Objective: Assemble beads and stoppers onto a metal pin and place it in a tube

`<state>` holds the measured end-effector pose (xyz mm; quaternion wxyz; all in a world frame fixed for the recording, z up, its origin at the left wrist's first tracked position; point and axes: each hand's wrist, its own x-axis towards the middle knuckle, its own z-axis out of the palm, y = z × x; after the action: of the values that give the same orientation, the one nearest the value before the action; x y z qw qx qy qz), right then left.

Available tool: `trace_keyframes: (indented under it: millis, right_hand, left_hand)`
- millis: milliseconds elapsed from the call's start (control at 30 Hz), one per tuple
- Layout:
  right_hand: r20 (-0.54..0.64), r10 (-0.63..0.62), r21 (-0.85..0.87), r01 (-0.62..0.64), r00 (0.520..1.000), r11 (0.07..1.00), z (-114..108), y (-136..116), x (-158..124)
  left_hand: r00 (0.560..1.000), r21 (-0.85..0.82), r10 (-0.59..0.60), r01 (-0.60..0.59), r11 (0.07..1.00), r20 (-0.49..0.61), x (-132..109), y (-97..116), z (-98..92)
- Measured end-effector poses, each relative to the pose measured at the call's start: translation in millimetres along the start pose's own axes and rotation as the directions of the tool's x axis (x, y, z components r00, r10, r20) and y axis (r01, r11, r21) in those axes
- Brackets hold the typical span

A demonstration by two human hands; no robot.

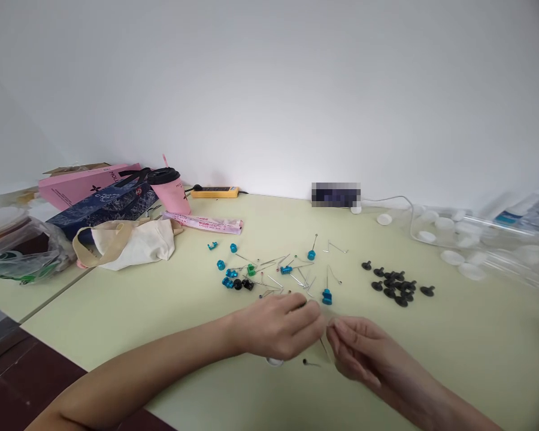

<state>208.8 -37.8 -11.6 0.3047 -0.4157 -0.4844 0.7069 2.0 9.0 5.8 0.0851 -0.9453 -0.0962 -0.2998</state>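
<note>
My left hand (284, 326) is closed, its fingers curled, and a small dark bit shows between them; what it holds is too hidden to name. Close beside it my right hand (359, 348) pinches thumb against fingers, with the pinched thing unclear. A thin rod or wire (324, 347) slants down between the hands. Under my left hand a white round piece (275, 361) is partly covered, and a dark-tipped pin (311, 363) lies nearby. Just beyond the hands stand a blue metal part with a wire (327, 296), another blue part (286, 270), a green part (251, 270) and scattered thin metal rods (303, 276).
Black flat-headed pieces (399, 287) cluster at right, with white discs (453, 258) and clear plastic packaging (498, 261) behind them. A pink cup (173, 194), a cloth bag (135, 242) and a pink wrapper (202, 222) lie left. A yellow power strip (214, 192) rests by the wall.
</note>
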Motion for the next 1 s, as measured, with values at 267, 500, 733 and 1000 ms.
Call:
trace_keyframes:
  millis: [267,500,733,1000]
  right_hand:
    - [0.429,-0.674,-0.886,0.427,0.601,-0.183,-23.2,3.6,-10.0]
    - [-0.139,-0.287,-0.391,0.214,0.948,0.895,-0.6,6.7,-0.6]
    - [-0.059,-0.113,-0.391,0.081,0.992,0.917,-0.3,-0.2,2.5]
    - [-0.289,-0.273,-0.581,0.058,0.917,0.812,-20.5,3.6,9.4]
  left_hand:
    - [0.577,-0.66,-0.348,0.724,-0.201,0.739,7.6,0.1,0.7]
    - [0.804,-0.504,-0.496,0.594,0.628,0.329,8.7,-0.6,-6.9]
    - [0.844,-0.415,-0.449,0.535,0.736,0.293,10.8,-6.7,-8.4]
    - [0.756,-0.448,-0.437,0.646,0.618,0.487,-18.5,-0.2,-39.1]
